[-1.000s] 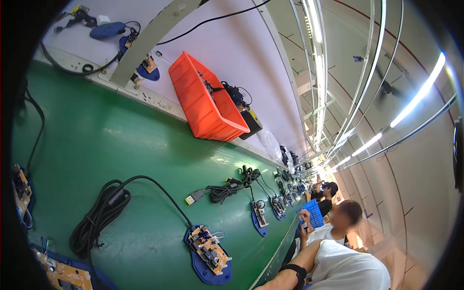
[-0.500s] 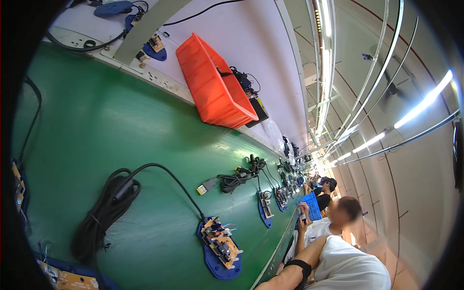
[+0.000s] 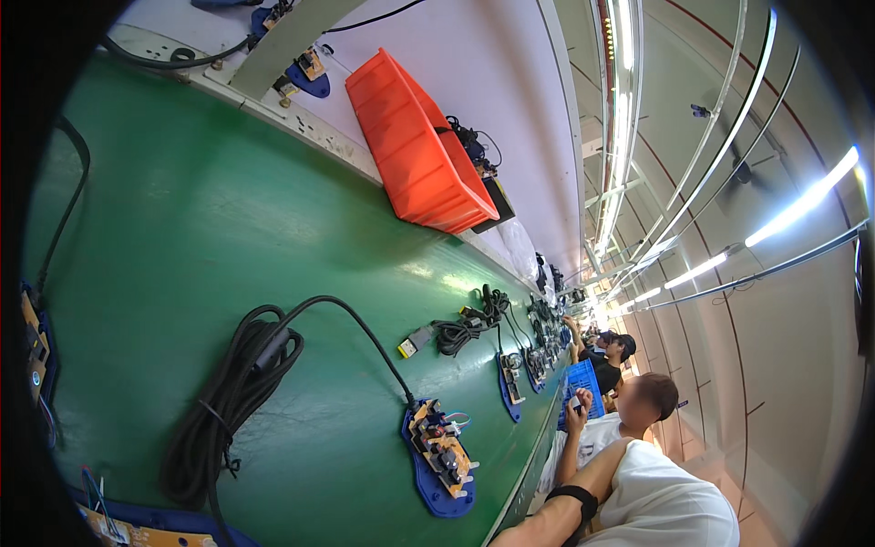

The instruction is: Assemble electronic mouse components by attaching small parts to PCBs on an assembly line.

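The wearer's hands lie outside the view, so whether they are spread, pressed together or pinching anything cannot be told. A bare arm (image 3: pixel 538 529) with a black band (image 3: pixel 577 498) and loose white sleeve (image 3: pixel 670 501) runs out of the lower edge; whose it is cannot be told.

Nearest this arm, to its left, is the landmark: a rounded blue plastic plate (image 3: pixel 445 500) carrying a tan circuit board (image 3: pixel 441 442) with black components, resting on a glossy green desk (image 3: pixel 182 228). From its upper end a thick black cable (image 3: pixel 232 401) arches left into a tied coil.

Left of the landmark, another tan board on blue plastic (image 3: pixel 150 536) is cut off by the lower edge. Just above the landmark lies a grey plug with a yellow tip (image 3: pixel 415 343), beside bundled black cord (image 3: pixel 460 334). Right of and beyond the landmark, a smaller blue plate with a board (image 3: pixel 510 387) lies near a seated co-worker's raised hand (image 3: pixel 579 410). Well above the landmark, an orange-red plastic bin (image 3: pixel 415 146) stands at the desk's far edge.
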A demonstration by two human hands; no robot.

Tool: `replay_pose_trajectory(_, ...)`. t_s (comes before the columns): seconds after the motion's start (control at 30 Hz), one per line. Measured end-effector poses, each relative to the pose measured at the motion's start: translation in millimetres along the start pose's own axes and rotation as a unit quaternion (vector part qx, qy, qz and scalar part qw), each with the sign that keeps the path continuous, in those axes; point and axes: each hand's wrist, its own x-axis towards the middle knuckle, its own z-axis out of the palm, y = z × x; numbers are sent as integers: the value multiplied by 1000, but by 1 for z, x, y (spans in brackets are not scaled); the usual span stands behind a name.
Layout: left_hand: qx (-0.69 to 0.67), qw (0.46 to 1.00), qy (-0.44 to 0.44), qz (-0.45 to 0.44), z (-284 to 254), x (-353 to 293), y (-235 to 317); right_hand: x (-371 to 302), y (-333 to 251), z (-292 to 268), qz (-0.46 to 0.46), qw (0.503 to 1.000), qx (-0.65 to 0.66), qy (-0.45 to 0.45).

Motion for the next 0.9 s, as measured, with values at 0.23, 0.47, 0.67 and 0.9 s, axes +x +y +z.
replay_pose_trajectory(0.23, 8, 1000, 5, -16, 4, -82, 3, 14, -20, 27, -16, 999, 7, 51)
replay_pose_trajectory(0.47, 74, 995, 50, 35, -44, -205, 82, 31, -51, 29, 1, 981, 57, 184)
replay_pose_trajectory(0.67, -50, 973, 218, -55, -74, -350, 133, 22, -46, 17, 9, 957, 222, 185)
replay_pose_trajectory(0.9, -378, 767, 516, -61, -104, -447, 194, 17, -39, 23, -14, 940, 233, 250)
